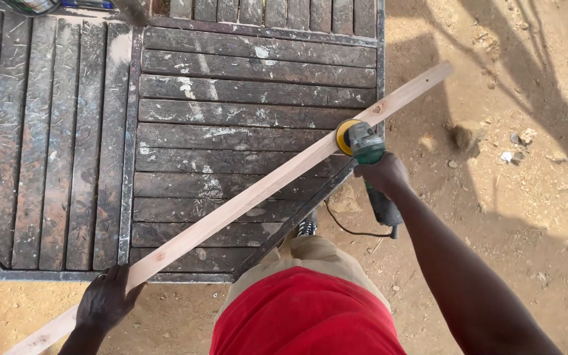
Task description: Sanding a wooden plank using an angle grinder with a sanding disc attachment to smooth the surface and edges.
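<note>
My left hand (104,299), at seven o'clock, wraps its fingers over a long pale wooden batten (231,207) lying diagonally across the dark slatted worktop (231,85). My right hand (381,174), at three o'clock, is closed tight around a green angle grinder (366,148), its yellow disc touching the batten's edge. Sanding evenly likely needs light pressure and a firmly pinned batten.

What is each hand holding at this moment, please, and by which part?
The left hand presses on the long wooden strip near its lower end. The right hand grips the green angle grinder around its body, just behind the yellow disc.
</note>
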